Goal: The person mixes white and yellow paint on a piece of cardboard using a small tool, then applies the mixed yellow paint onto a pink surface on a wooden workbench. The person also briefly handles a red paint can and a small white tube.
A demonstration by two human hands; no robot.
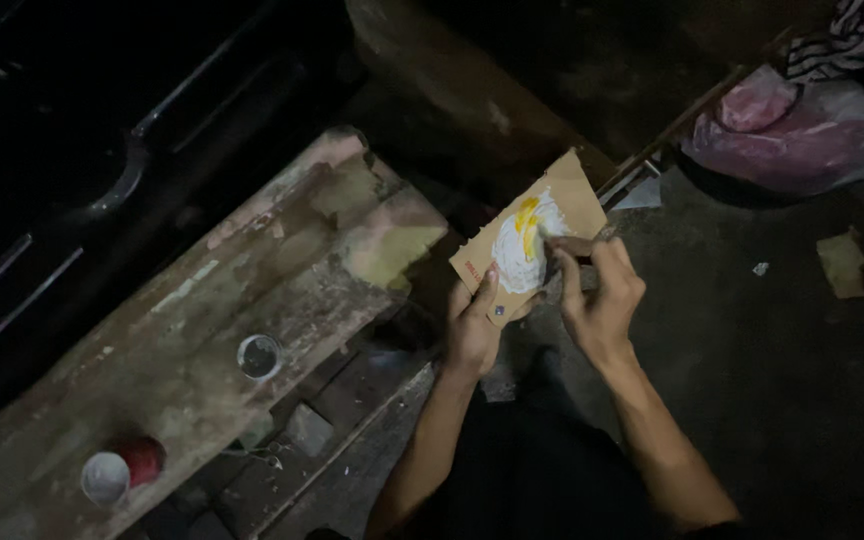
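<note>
My left hand (pixel 473 325) grips the lower edge of a torn piece of brown cardboard (pixel 574 196), thumb pressed on its face. A mound of white paste with a yellow streak (pixel 522 250) lies on the cardboard. My right hand (pixel 600 290) holds a small flat scraper tool (pixel 564 243) whose tip rests in the paste near the yellow streak. Both hands are held above a dark floor, just right of a worn wooden bench.
A paint-stained wooden bench (pixel 202 330) runs diagonally at left, bearing a small round tin lid (pixel 259 356) and an open red can (pixel 120 470). A pink plastic bag (pixel 802 125) lies at upper right, a cardboard scrap (pixel 842 262) on the floor.
</note>
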